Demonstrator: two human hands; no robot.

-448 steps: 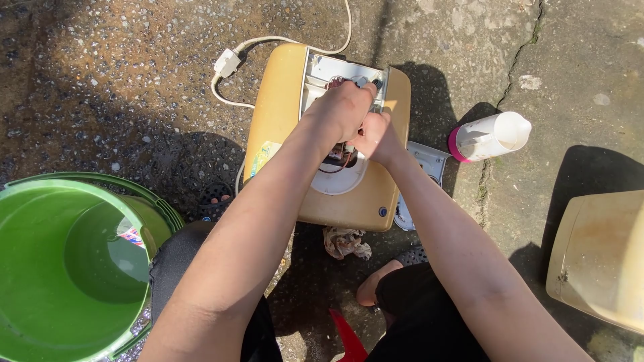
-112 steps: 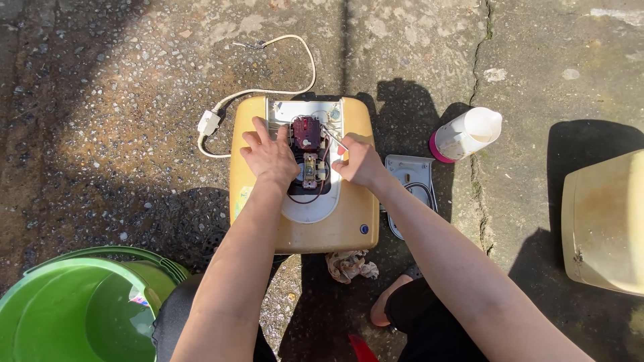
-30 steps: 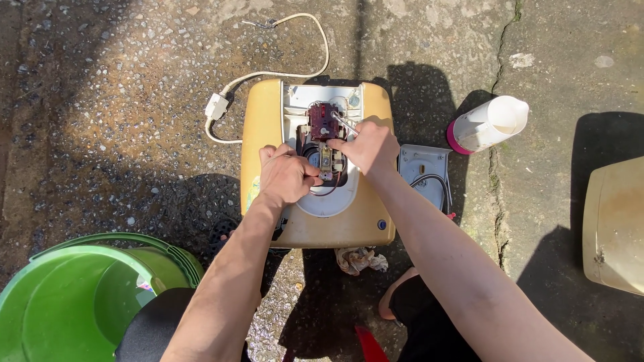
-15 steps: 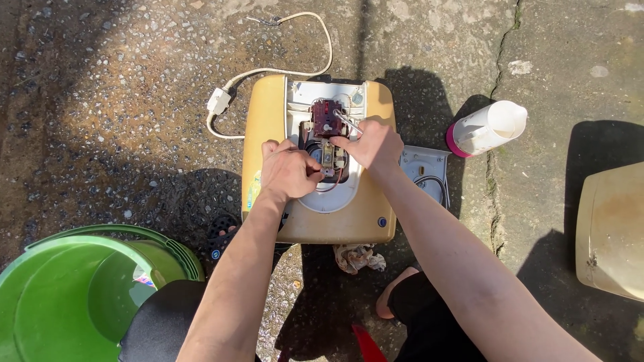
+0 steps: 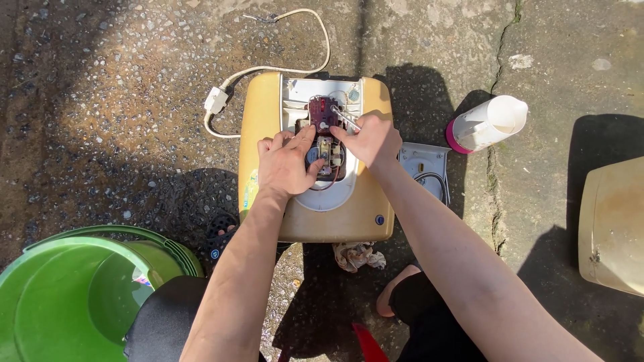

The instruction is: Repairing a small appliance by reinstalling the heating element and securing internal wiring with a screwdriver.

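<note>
A yellow appliance (image 5: 359, 214) lies on the concrete with its white inner panel and a dark red circuit board (image 5: 323, 112) uncovered. My left hand (image 5: 287, 164) rests on the open middle, its thumb touching the parts just below the board. My right hand (image 5: 369, 137) is shut on a thin metal tool (image 5: 343, 116) whose tip points at the board. A white cord with a plug (image 5: 217, 99) runs off the appliance's top left.
A green bucket (image 5: 64, 295) stands at the lower left. A white bottle with a pink base (image 5: 486, 124) lies to the right, beside a grey cover plate (image 5: 424, 167). A cream-coloured housing (image 5: 614, 224) sits at the right edge. A rag (image 5: 359, 256) lies below the appliance.
Over the last second both hands stay on the open appliance and shift only slightly. Earlier, my left hand slid from the board's left side down onto the middle.
</note>
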